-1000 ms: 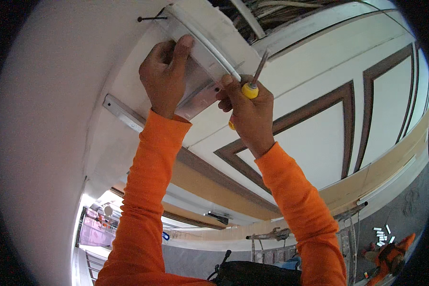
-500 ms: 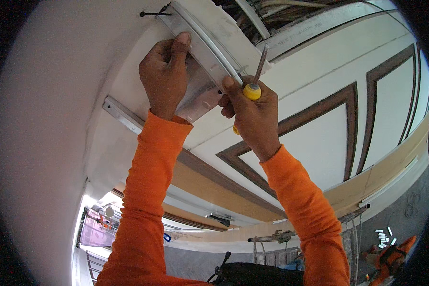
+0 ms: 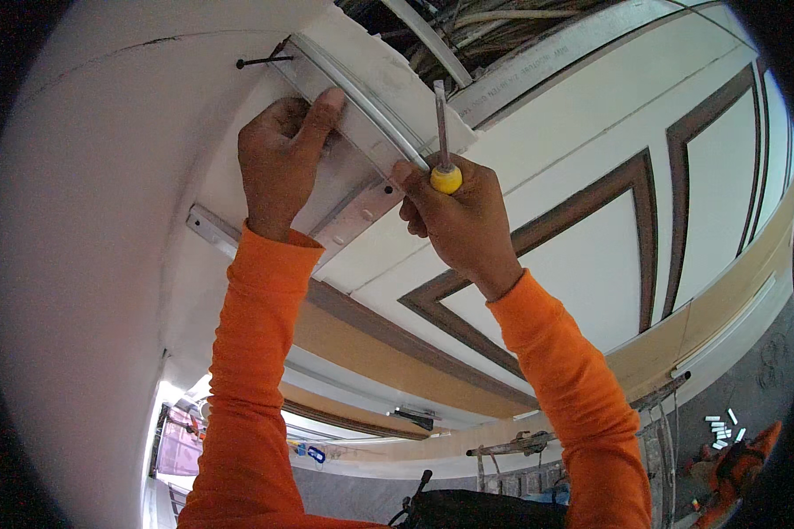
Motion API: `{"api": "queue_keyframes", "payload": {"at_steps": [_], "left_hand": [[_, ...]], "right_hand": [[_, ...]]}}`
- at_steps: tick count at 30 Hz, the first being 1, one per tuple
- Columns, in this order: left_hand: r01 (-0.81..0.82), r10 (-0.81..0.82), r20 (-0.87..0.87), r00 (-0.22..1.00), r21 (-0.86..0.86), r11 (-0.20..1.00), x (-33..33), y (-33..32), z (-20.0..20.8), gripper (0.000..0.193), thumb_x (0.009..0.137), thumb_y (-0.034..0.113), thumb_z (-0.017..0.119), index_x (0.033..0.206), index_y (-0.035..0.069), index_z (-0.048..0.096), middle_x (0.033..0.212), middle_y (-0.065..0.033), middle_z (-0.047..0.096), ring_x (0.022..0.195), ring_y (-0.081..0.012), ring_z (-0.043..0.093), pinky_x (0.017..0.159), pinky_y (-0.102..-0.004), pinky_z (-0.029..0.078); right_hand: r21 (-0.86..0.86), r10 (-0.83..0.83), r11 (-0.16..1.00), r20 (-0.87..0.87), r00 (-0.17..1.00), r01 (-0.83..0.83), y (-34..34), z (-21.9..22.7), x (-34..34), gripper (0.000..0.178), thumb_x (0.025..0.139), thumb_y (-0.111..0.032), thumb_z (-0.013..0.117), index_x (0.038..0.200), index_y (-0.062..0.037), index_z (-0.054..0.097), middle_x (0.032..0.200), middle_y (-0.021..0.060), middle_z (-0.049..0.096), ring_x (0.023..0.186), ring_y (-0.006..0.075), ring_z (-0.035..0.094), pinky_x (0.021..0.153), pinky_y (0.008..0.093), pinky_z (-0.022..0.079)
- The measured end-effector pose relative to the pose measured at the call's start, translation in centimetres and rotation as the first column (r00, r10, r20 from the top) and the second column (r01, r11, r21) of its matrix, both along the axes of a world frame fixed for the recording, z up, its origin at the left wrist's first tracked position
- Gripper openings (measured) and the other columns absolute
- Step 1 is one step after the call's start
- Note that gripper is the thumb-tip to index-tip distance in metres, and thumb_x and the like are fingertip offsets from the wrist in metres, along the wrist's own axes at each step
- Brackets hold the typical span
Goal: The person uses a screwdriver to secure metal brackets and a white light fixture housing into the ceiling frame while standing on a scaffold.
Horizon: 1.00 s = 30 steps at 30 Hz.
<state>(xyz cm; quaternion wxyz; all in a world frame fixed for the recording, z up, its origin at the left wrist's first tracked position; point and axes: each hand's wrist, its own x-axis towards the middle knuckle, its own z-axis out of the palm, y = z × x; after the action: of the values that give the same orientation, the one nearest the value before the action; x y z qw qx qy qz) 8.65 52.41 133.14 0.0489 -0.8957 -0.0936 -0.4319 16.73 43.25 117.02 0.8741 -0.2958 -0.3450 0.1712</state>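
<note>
Plainly, bare fingers [image 3: 327,106] grip a glossy straight strip [image 3: 364,116] and metal-shafted screwdriver [image 3: 446,179].

one left hand [image 3: 278,167], one right hand [image 3: 469,219], one yellow-handled screwdriver [image 3: 446,180], two orange sleeves [image 3: 260,370], one long black screw [image 3: 263,62].

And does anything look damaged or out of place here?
The flat white board has a ragged edge beside tangled brown cables, so it looks broken. A black screw juts out at the upper end of the silver metal strip rather than sitting flush.
</note>
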Motion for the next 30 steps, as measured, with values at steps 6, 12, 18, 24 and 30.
{"api": "queue_keyframes", "payload": {"at_steps": [6,12,18,24,30], "left_hand": [[-0.228,0.231,-0.003,0.973,0.153,0.962,1.1,-1.8,0.2,0.068,0.08,0.069,0.071,0.065,0.003,0.07,0.058,-0.0096,0.065,0.055,-0.0181,0.065,0.056,-0.0334,0.051],[-0.167,0.165,0.03,0.986,0.1,0.981,1.0,-1.5,0.3,0.071,0.08,0.071,0.069,0.062,0.002,0.067,0.056,-0.0092,0.064,0.054,-0.0211,0.065,0.057,-0.0352,0.051],[-0.142,0.138,0.043,0.99,0.117,0.983,0.7,-0.4,0.4,0.069,0.084,0.068,0.067,0.065,0.001,0.067,0.056,-0.0088,0.063,0.053,-0.021,0.062,0.058,-0.0347,0.049],[0.033,-0.033,0.019,0.999,0.017,0.999,0.4,-0.6,0.2,0.062,0.092,0.059,0.062,0.069,0.002,0.068,0.059,-0.0077,0.064,0.055,-0.0189,0.062,0.058,-0.0333,0.048],[0.051,-0.049,0.069,0.996,-0.029,0.998,0.5,0.6,-0.3,0.059,0.09,0.058,0.066,0.075,0.001,0.07,0.065,-0.0055,0.065,0.057,-0.0163,0.058,0.059,-0.0321,0.047]], "right_hand": [[-0.077,-0.036,0.996,0.057,0.998,0.041,-0.3,-0.1,0.3,0.038,0.095,-0.035,0.069,0.083,0.0002,0.063,0.064,0.0044,0.064,0.054,0.0112,0.06,0.049,0.0287,0.049],[-0.077,-0.043,0.996,0.042,0.998,0.046,-0.7,0.4,0.1,0.036,0.096,-0.033,0.068,0.082,-0.0002,0.063,0.063,0.0042,0.063,0.054,0.0106,0.059,0.05,0.0277,0.049],[0.016,0.005,1.0,-0.056,0.998,-0.004,-0.4,0.8,-0.6,0.034,0.095,-0.031,0.069,0.082,0.0002,0.063,0.063,0.0047,0.063,0.053,0.0108,0.059,0.049,0.0264,0.048],[0.089,-0.054,0.994,-0.118,0.992,0.064,0.1,0.5,-1.1,0.033,0.094,-0.028,0.07,0.082,0.0018,0.063,0.064,0.0051,0.063,0.053,0.0108,0.059,0.048,0.0256,0.047],[0.06,-0.049,0.997,-0.134,0.99,0.057,0.1,0.8,-1.4,0.027,0.093,-0.022,0.072,0.082,0.0014,0.063,0.065,0.0071,0.064,0.051,0.0108,0.059,0.046,0.0247,0.046]]}}
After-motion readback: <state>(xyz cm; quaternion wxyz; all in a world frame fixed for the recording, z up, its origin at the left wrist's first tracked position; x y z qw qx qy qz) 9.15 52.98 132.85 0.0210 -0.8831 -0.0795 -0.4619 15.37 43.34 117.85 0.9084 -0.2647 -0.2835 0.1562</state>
